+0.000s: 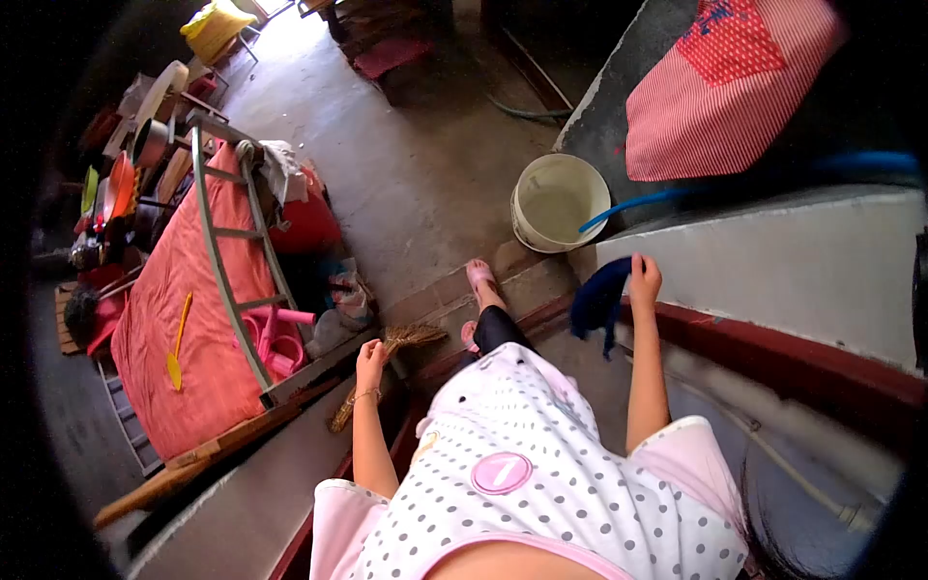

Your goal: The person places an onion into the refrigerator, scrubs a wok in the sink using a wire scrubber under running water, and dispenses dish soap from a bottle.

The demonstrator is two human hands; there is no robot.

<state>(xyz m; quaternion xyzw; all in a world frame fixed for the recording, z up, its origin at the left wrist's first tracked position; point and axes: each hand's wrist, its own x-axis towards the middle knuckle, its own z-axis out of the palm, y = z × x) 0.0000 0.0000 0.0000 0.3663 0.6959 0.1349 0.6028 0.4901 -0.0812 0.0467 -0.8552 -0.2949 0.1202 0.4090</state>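
Note:
My right hand (646, 280) is closed on a dark blue cloth (597, 298), which hangs down from the fingertips to the left. A white bucket (561, 203) stands on the floor just ahead of that hand, with the end of a blue hose (633, 206) over its rim. My left hand (369, 365) is raised on the other side of my body, its fingers curled together; whether anything small is between them cannot be made out. Beside it, a straw broom (411, 336) shows behind the fingers.
A metal ladder (220, 232) leans over a red cloth (174, 358) at the left, near a pink watering can (275, 338). A red striped cloth (715, 106) lies at the upper right. Dark red door framing (773, 358) runs along the right.

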